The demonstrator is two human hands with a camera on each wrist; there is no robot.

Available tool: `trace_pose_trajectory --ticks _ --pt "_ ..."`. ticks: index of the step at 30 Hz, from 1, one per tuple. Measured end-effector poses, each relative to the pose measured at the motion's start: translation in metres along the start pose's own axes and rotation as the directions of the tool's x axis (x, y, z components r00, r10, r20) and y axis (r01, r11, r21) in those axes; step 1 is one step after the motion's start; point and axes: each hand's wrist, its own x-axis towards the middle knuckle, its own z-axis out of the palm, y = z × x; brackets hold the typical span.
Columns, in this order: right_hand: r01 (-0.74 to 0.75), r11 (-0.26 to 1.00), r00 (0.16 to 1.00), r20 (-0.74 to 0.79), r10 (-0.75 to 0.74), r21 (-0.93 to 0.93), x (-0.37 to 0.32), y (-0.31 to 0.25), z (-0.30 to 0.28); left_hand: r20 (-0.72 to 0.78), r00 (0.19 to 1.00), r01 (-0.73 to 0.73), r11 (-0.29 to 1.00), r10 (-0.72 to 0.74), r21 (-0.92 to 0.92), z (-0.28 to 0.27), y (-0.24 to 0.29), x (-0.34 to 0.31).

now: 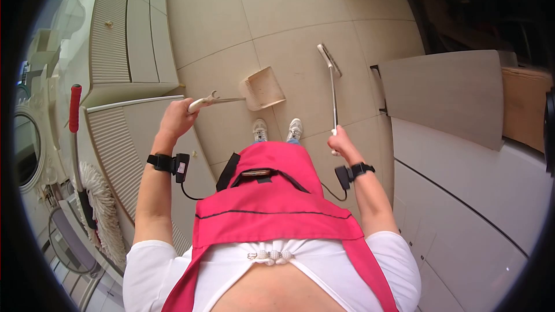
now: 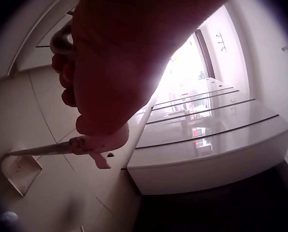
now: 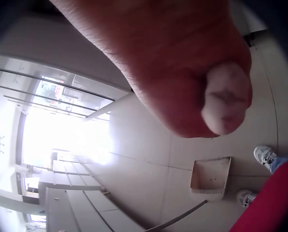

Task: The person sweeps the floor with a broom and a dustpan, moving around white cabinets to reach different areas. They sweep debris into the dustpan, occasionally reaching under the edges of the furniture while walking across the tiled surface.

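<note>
My left hand (image 1: 178, 118) grips the white, hook-ended handle (image 1: 199, 104) of a long-handled dustpan. The beige dustpan (image 1: 272, 85) is low by the floor, in front of the shoes, its comb-toothed side toward the handle. In the left wrist view its metal pole (image 2: 49, 149) runs from the hand down to the pan. My right hand (image 1: 343, 141) holds a broom by the top of its thin metal stick (image 1: 333, 98). The narrow white broom head (image 1: 326, 58) lies forward and right of the dustpan. In the right wrist view the white handle end (image 3: 226, 99) pokes out of the fist.
Cream cabinets (image 1: 139, 29) line the left side; white drawers (image 1: 462, 196) and a grey panel (image 1: 445, 92) stand at the right. A red-handled mop (image 1: 75, 110) leans at the far left. White shoes (image 1: 260, 130) stand on the tiled floor (image 1: 295, 0).
</note>
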Motion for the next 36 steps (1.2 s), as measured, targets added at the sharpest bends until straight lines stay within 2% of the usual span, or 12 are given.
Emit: trace_pose_trajectory --ticks 2,6,9,14,17,18,24,26,31,34,35,36 --pt "0.041 0.998 0.997 -0.068 -0.044 -0.051 0.027 -0.002 0.019 0.023 0.999 0.040 0.999 -0.040 -0.003 -0.001 0.003 -0.001" --pt "0.104 0.875 0.990 -0.031 -0.135 -0.473 0.051 0.017 0.047 0.023 0.999 0.029 1.000 -0.029 0.002 -0.002 -0.002 0.001" --pt "0.194 0.733 0.970 0.015 -0.242 -0.652 0.052 0.090 0.061 0.031 0.999 -0.005 1.000 0.006 -0.012 -0.001 -0.007 0.001" --pt "0.177 0.664 0.962 -0.015 -0.272 -0.726 -0.004 0.140 0.028 0.065 0.998 -0.013 1.000 0.015 -0.020 -0.013 0.004 0.004" --pt "0.195 0.765 0.960 -0.040 -0.277 -0.614 -0.031 0.139 0.009 0.114 0.993 -0.020 1.000 0.018 0.018 -0.015 0.007 0.007" --pt "0.101 0.811 0.988 -0.038 -0.151 -0.577 -0.045 0.125 0.005 0.115 0.993 -0.024 1.000 0.022 0.010 -0.016 0.006 0.008" --pt "0.116 0.940 0.971 -0.162 -0.175 -0.320 -0.012 0.143 0.058 0.100 0.994 -0.049 0.999 0.048 0.001 -0.016 0.001 0.019" --pt "-0.080 0.996 0.995 -0.055 0.077 -0.046 -0.035 0.063 0.065 0.107 0.992 -0.065 0.998 0.064 0.009 -0.017 0.001 0.023" --pt "-0.146 0.989 0.958 0.244 0.148 -0.028 -0.038 0.030 0.124 0.099 0.992 -0.077 0.997 0.076 0.014 -0.018 0.002 0.028" --pt "0.018 0.996 0.938 0.344 -0.047 0.089 -0.031 0.067 0.116 0.091 0.994 -0.070 0.997 0.068 0.013 -0.019 0.003 0.027" --pt "0.049 0.973 0.963 0.249 -0.106 0.224 -0.034 0.080 0.102 0.087 0.994 -0.067 0.998 0.066 0.008 -0.019 0.004 0.028" --pt "-0.003 0.967 0.959 0.276 -0.070 0.254 -0.052 0.075 0.076 0.083 0.994 -0.073 0.997 0.073 0.003 -0.018 0.002 0.028"
